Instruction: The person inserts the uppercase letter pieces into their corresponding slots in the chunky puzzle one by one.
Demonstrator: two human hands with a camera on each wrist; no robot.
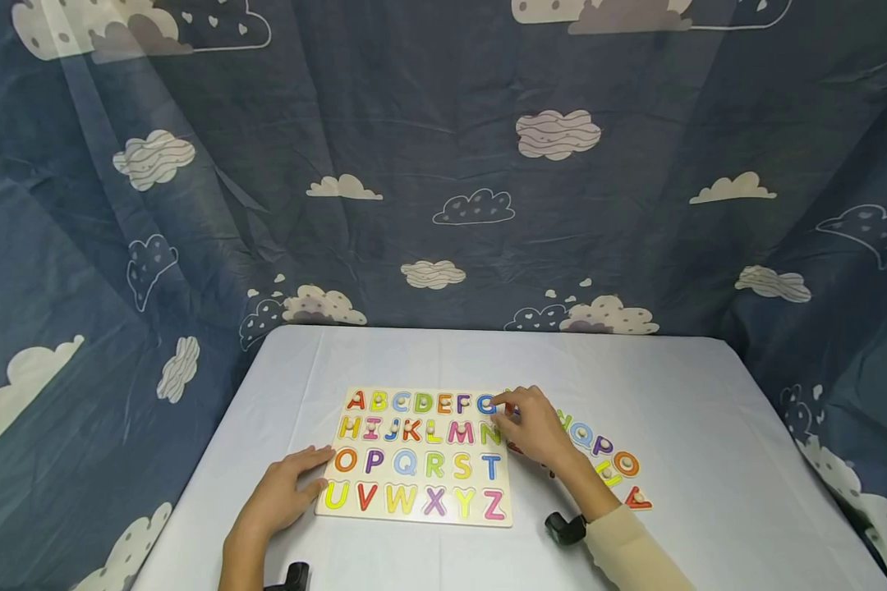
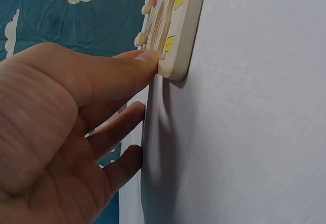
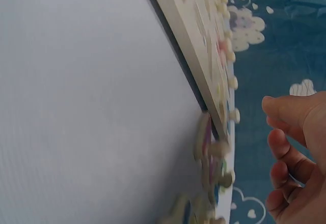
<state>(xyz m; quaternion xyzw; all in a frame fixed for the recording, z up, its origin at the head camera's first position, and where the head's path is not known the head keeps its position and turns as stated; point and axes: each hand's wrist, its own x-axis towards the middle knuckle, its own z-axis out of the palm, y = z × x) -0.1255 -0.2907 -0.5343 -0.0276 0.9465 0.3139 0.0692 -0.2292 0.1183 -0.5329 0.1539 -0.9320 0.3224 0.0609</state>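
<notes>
A wooden alphabet puzzle board (image 1: 414,519) lies flat, its coloured letters in four rows. Knobbed letter pieces, such as the pink M (image 1: 461,432), sit in the upper two rows; the lower rows show coloured letter recesses without knobs. At the board's left edge is my left hand (image 1: 284,491); in the left wrist view its thumb (image 2: 119,74) touches the board's corner while the other fingers extend beside it. My right hand (image 1: 534,425) hovers over the board's upper right edge, near G and N. Its fingers are loosely bent, with nothing visible between them in the right wrist view.
Loose letter pieces lie right of the board, including a blue Q (image 1: 581,435), purple P (image 1: 602,445), orange O (image 1: 626,464) and red V (image 1: 638,498). Some are partly hidden by the right arm. A white cloth covers the table (image 1: 724,460); a cloud-patterned curtain (image 1: 443,139) surrounds it.
</notes>
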